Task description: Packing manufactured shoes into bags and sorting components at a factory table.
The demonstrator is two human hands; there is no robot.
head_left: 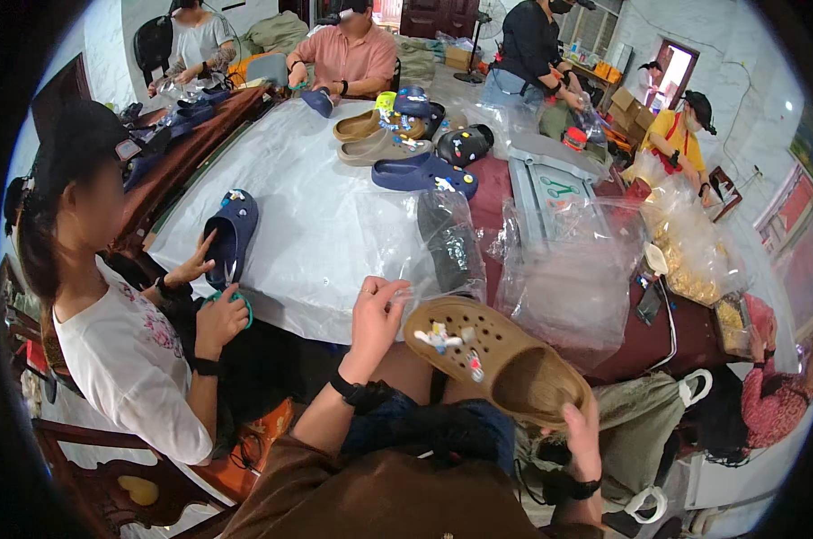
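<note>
My right hand [582,438] grips the heel of a brown clog [512,346], held above my lap with its toe pointing up and left. Small white and coloured charms [442,339] sit on the clog's holed top. My left hand [377,314] pinches the edge of a clear plastic bag [393,247] just left of the clog's toe. Inside or under that bag lies a dark shoe [448,241]; which of the two I cannot tell.
Several clogs [395,148] are piled farther back on the white-covered table [307,216]. More clear bags [564,287] lie to the right, before a grey machine [550,184]. At left, a co-worker's hands [222,310] hold green-handled scissors at a blue clog [233,232].
</note>
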